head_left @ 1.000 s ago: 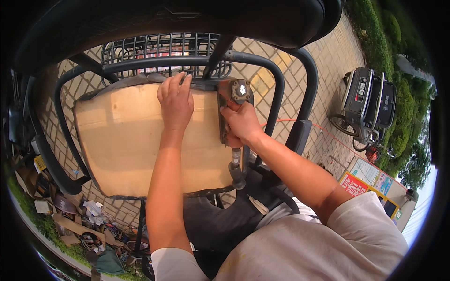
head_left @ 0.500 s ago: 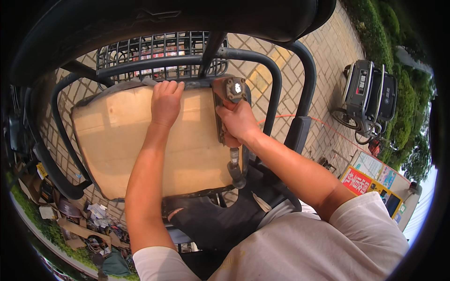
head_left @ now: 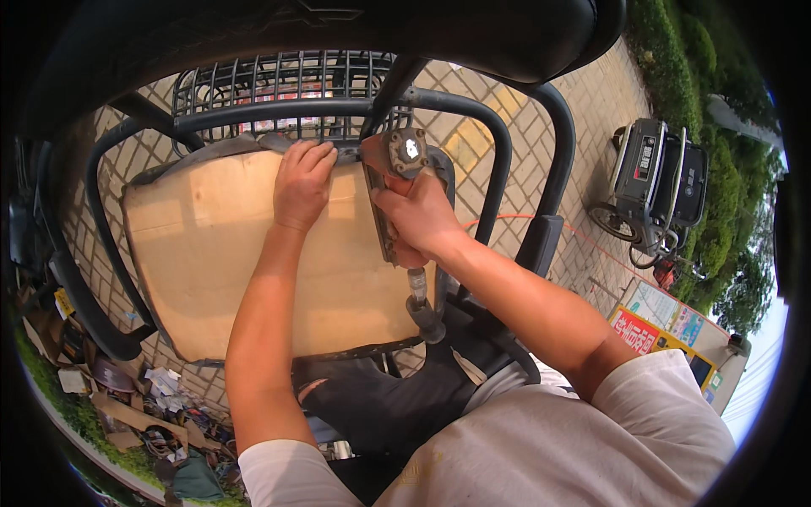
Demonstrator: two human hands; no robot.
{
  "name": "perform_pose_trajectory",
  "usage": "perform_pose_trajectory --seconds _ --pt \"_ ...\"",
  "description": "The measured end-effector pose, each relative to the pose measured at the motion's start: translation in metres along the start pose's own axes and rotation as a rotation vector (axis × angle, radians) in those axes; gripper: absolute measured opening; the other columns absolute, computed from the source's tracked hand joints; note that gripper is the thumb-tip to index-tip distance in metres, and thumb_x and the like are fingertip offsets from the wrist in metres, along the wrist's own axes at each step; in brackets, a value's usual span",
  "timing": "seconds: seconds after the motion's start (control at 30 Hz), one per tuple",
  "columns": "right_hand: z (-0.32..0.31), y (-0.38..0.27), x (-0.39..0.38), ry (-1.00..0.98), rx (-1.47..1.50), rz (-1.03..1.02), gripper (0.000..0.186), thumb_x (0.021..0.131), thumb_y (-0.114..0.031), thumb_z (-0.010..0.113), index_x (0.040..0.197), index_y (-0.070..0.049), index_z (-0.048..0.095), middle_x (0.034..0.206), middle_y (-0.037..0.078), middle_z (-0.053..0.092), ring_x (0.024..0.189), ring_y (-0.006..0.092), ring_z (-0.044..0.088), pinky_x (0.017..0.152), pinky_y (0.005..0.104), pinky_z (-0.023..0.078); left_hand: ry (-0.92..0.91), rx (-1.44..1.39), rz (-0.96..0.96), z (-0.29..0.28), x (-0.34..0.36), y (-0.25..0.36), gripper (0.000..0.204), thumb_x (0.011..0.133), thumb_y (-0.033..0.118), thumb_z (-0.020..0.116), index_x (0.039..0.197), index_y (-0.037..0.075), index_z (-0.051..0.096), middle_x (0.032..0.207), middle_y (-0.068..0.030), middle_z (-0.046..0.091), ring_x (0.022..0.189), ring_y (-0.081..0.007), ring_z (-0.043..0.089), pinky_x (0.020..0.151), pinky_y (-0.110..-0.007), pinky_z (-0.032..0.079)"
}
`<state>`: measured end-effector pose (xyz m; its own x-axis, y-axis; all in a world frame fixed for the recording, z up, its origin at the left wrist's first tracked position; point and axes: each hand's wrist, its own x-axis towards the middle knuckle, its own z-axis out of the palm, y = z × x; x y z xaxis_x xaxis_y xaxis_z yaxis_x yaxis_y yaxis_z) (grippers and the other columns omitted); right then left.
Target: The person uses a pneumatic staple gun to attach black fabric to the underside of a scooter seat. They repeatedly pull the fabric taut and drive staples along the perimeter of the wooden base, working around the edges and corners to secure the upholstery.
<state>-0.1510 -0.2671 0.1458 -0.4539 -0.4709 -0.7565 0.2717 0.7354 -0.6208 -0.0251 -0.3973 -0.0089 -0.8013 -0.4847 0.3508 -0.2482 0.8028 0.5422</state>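
A pale plywood seat board lies underside up inside a black tubular frame, with dark cover fabric wrapped around its edges. My left hand is closed at the far edge, its fingers bent over the rim and pressing the fabric there. What lies under those fingertips is partly hidden. In my right hand is a worn air staple gun, gripped by its handle. Its head is over the far edge, just right of my left hand, and a hose fitting hangs from the handle's near end.
Black frame tubes curve around the board, with a large black padded part above. Beyond is a wire basket. An orange hose runs rightward over the paving toward a parked cart. Scraps litter the lower left.
My right hand has moved the staple gun a short way left along the far edge, closer to my left hand. The left hand stays at the rim, its fingers slightly shifted.
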Motion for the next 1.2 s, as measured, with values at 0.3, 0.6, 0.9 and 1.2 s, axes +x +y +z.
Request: perform_pose_trajectory --seconds 0.3,0.6,0.9,1.2 --pt "0.017 0.003 0.005 0.050 0.020 0.017 0.029 0.095 -0.007 0.058 0.122 -0.002 0.066 0.072 0.000 0.057 0.049 0.0085 0.045 0.038 0.0292 0.034 0.016 -0.046 0.012 -0.005 -0.002 0.003 0.026 0.078 0.008 0.071 0.104 0.004 0.074 0.117 -0.0063 0.069 0.116 -0.0290 0.059 0.104 -0.044 0.048" --pt "0.029 -0.002 0.003 0.090 -0.011 0.020 0.010 0.096 -0.012 0.060 0.096 -0.003 0.065 0.061 -0.001 0.048 0.043 0.0086 0.040 0.036 0.0299 0.032 0.029 -0.055 -0.008 -0.002 -0.007 0.001 0.024 0.078 0.012 0.071 0.101 0.006 0.074 0.118 -0.0065 0.069 0.118 -0.0288 0.059 0.107 -0.044 0.046" --pt "0.033 -0.003 0.003 0.108 -0.028 0.022 0.014 0.097 -0.010 0.058 0.107 -0.005 0.064 0.064 -0.001 0.049 0.044 0.0084 0.043 0.035 0.0293 0.033 0.041 -0.038 -0.016 0.001 -0.008 0.001 0.023 0.078 0.014 0.070 0.100 0.008 0.075 0.118 -0.0052 0.070 0.118 -0.0277 0.059 0.108 -0.044 0.046" --pt "0.030 0.001 0.010 0.119 -0.052 0.020 0.013 0.094 -0.010 0.060 0.103 -0.002 0.063 0.069 0.001 0.055 0.047 0.0090 0.046 0.042 0.0301 0.037 0.039 -0.027 -0.037 0.003 -0.009 0.003 0.023 0.079 0.014 0.070 0.100 0.008 0.076 0.117 -0.0039 0.070 0.119 -0.0250 0.060 0.109 -0.043 0.046"
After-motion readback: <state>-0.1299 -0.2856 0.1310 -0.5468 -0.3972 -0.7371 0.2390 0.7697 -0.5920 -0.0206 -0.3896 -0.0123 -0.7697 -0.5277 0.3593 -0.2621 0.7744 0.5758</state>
